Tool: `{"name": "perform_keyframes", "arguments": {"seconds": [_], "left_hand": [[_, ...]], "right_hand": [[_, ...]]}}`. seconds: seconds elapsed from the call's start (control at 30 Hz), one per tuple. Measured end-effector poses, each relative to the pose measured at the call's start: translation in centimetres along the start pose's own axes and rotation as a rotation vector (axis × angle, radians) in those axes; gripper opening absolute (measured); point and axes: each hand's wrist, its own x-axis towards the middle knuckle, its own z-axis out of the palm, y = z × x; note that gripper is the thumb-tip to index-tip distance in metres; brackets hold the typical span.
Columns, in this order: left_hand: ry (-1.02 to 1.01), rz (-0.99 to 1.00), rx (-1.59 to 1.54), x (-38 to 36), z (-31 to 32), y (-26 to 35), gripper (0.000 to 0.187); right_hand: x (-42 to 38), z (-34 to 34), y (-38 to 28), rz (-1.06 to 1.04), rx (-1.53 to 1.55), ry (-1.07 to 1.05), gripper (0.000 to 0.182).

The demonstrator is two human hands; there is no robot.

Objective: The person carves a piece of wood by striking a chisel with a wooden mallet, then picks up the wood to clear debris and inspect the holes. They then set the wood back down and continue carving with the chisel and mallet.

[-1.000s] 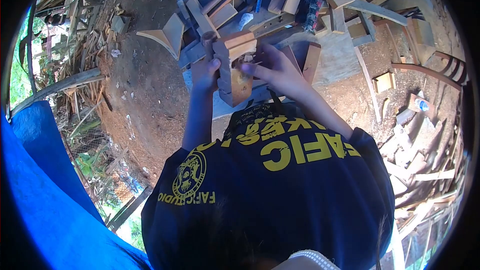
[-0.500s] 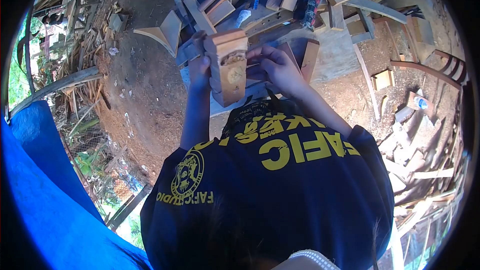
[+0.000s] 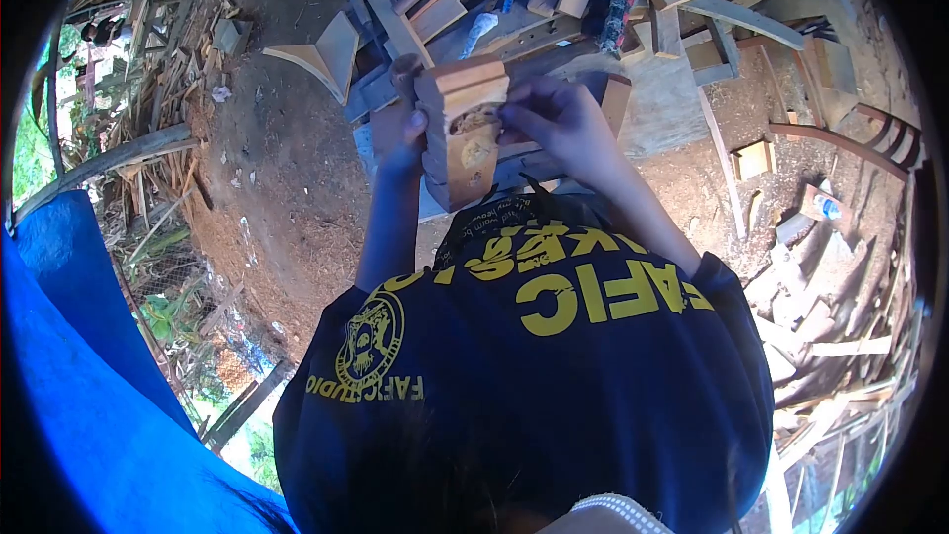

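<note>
A carved wooden block (image 3: 465,153) with moulded edges is held up in front of my chest, a rough hollow (image 3: 476,119) and a pale round mark on its face. My left hand (image 3: 404,143) is wrapped round its left side, the thumb against the edge. At its right side, my right hand (image 3: 559,124) has thumb and fingertips pinched together beside the hollow. Whatever lies between those fingertips is too small to make out.
Beyond my hands lies a pile of wooden boards (image 3: 554,40) with a dark patterned bottle-like object (image 3: 617,18) on it. A curved wooden piece (image 3: 321,56) lies left of the pile. Blue sheeting (image 3: 89,336) is at far left, wood scraps (image 3: 835,346) at right.
The block has shifted slightly right and tilted a little. My right hand has moved slightly right and its fingers have drawn together at the hollow.
</note>
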Motion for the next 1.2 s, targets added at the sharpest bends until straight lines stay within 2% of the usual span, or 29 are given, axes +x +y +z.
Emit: {"name": "perform_keyframes", "arguments": {"seconds": [0.03, 0.17, 0.23, 0.27, 0.33, 0.37, 0.43, 0.5, 0.57, 0.63, 0.77, 0.83, 1.03, 1.2], "left_hand": [[0.018, 0.026, 0.003, 0.0, -0.1, 0.0, 0.09], [0.039, 0.102, 0.018, 0.7, -0.8, 0.3, 0.092], [0.047, 0.128, 0.026, 0.8, -1.0, 0.6, 0.092], [0.045, 0.163, 0.083, 0.8, -0.8, 0.8, 0.093], [0.044, 0.196, 0.14, 0.5, -0.1, 1.2, 0.094], [0.051, 0.159, 0.109, 0.1, 0.9, 1.6, 0.096], [0.057, 0.119, 0.074, -0.4, 0.7, 1.2, 0.099], [-0.105, -0.101, -0.022, -0.5, -0.6, 0.3, 0.102], [-0.12, -0.128, -0.018, -1.0, -0.3, 0.4, 0.103], [-0.13, -0.157, -0.014, -1.2, 0.3, 1.1, 0.103], [-0.137, -0.194, 0.013, -1.3, 0.4, 1.5, 0.105], [-0.124, -0.208, 0.003, -1.2, 0.5, 1.7, 0.107], [-0.139, -0.156, 0.104, -0.7, 1.8, 2.9, 0.108], [-0.166, -0.249, 0.108, -0.2, 1.5, 2.4, 0.106]], "right_hand": [[-0.1, -0.1, 0.1, 0.009, 0.098, -0.008, 0.022], [-0.6, 0.8, -0.2, -0.067, 0.123, -0.055, 0.023], [-0.8, 1.2, 0.3, -0.146, -0.063, 0.048, 0.034], [-1.0, 1.4, 0.3, -0.147, -0.06, 0.042, 0.034], [-1.4, 1.8, -0.1, -0.188, -0.249, 0.129, 0.052], [-1.4, 2.0, -0.4, -0.186, -0.248, 0.128, 0.052], [-1.6, 2.4, -1.0, -0.058, -0.008, 0.087, 0.069], [-1.5, 2.6, -1.1, -0.009, 0.075, 0.037, 0.073], [-1.3, 2.5, -1.5, 0.038, 0.159, -0.016, 0.077], [-1.0, 2.1, -2.1, 0.099, 0.183, -0.159, 0.082], [-0.5, 1.7, -1.1, 0.058, 0.189, -0.205, 0.08], [-0.7, 2.1, -1.0, -0.024, 0.068, -0.138, 0.075], [-0.7, 2.3, -0.1, -0.149, -0.01, -0.072, 0.067], [-0.8, 2.3, 0.9, -0.145, -0.011, 0.012, 0.066]]}}
